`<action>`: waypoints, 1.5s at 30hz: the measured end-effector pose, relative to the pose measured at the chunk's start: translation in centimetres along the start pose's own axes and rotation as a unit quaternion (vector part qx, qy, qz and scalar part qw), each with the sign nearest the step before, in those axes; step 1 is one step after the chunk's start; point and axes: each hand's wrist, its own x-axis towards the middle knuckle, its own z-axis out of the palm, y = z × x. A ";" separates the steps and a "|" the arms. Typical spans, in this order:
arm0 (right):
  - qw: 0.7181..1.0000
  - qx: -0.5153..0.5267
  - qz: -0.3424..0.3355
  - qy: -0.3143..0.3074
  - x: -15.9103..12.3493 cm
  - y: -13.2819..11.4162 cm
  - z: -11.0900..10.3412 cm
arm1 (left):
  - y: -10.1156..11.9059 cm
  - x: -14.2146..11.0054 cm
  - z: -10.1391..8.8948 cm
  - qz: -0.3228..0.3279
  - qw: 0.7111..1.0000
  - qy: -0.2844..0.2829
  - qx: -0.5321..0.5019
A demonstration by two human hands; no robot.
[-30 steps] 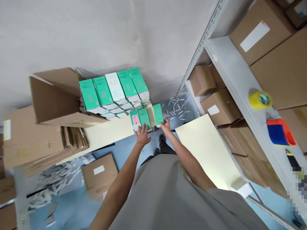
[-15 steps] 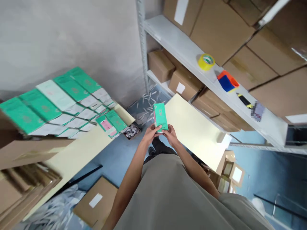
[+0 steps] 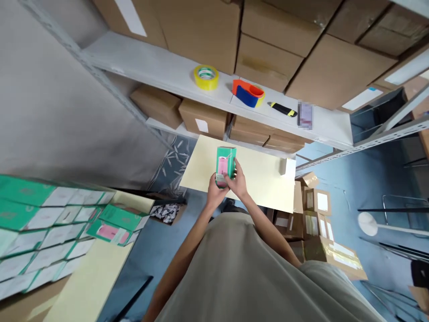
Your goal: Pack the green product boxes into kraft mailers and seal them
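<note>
A small green carton [image 3: 231, 154] with a pink phone-like picture on its front stands upright between my two hands. My left hand [image 3: 215, 191] grips its lower left corner. Around its right side and lower front wraps my right hand [image 3: 238, 181], the thumb lying across the face. Both hands hold the carton over the near edge of a cream tabletop [image 3: 261, 179]. A small white box [image 3: 288, 167] sits at that tabletop's right end.
Stacked green cartons [image 3: 40, 214] fill a second table at left. A grey shelf [image 3: 161, 67] ahead bears yellow tape [image 3: 206, 77], an orange-and-blue tape dispenser [image 3: 248, 92], a utility knife [image 3: 282, 109] and brown boxes. More cardboard boxes [image 3: 315, 223] stand on the floor at right.
My view has swung right, toward the shelf and cream tabletop. The carton has turned in my hands, so its pink picture now faces me. My right hand has moved up its side.
</note>
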 end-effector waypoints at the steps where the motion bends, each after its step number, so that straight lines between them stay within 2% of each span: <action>1: 1.000 0.028 0.005 0.009 0.8 0.1 -0.6 | 0.5 0.5 0.2 -0.009 1.000 -0.025 -0.013; 5: 0.985 0.171 0.036 0.002 3.3 1.3 -3.6 | 2.2 2.6 -0.4 -0.118 0.981 -0.121 -0.095; 8: 0.976 0.212 0.054 0.007 4.6 2.4 -5.5 | 2.6 3.7 -0.6 -0.183 0.968 -0.153 -0.074; 12: 0.974 0.217 0.070 -0.005 5.8 3.4 -7.0 | 1.7 4.5 0.6 -0.227 0.958 -0.171 -0.038; 18: 0.975 0.211 0.052 -0.037 6.9 3.6 -7.3 | 0.1 5.5 2.2 -0.214 0.958 -0.140 -0.132; 22: 0.977 0.202 0.043 -0.053 7.5 3.1 -6.9 | -0.2 6.8 1.5 -0.227 0.954 -0.151 -0.121; 25: 0.983 0.177 0.029 -0.046 7.7 2.3 -6.3 | -0.2 8.1 0.9 -0.212 0.956 -0.170 -0.108; 28: 0.995 0.098 0.010 0.036 7.6 1.1 -5.1 | 0.0 9.3 1.0 -0.176 0.970 -0.153 -0.062; 31: 0.993 0.021 0.013 0.117 7.7 -0.1 -3.1 | 0.5 9.9 1.5 -0.120 0.988 -0.093 -0.005; 34: 0.988 -0.010 0.032 0.150 8.2 -0.8 -0.8 | 1.3 9.8 1.6 -0.047 0.996 -0.070 0.031; 37: 0.983 0.038 0.061 0.169 9.0 -0.9 1.0 | 2.0 9.6 0.7 -0.010 0.993 -0.092 0.072; 40: 0.969 0.121 0.083 0.200 9.3 -0.7 2.1 | 2.7 9.8 -0.8 -0.029 0.986 -0.128 0.099; 42: 0.954 0.170 0.096 0.225 9.0 -0.6 2.4 | 3.2 10.3 -2.1 -0.058 0.982 -0.162 0.081; 45: 0.928 0.257 0.124 0.240 8.1 -0.7 2.7 | 4.0 11.3 -4.4 -0.154 0.965 -0.212 -0.001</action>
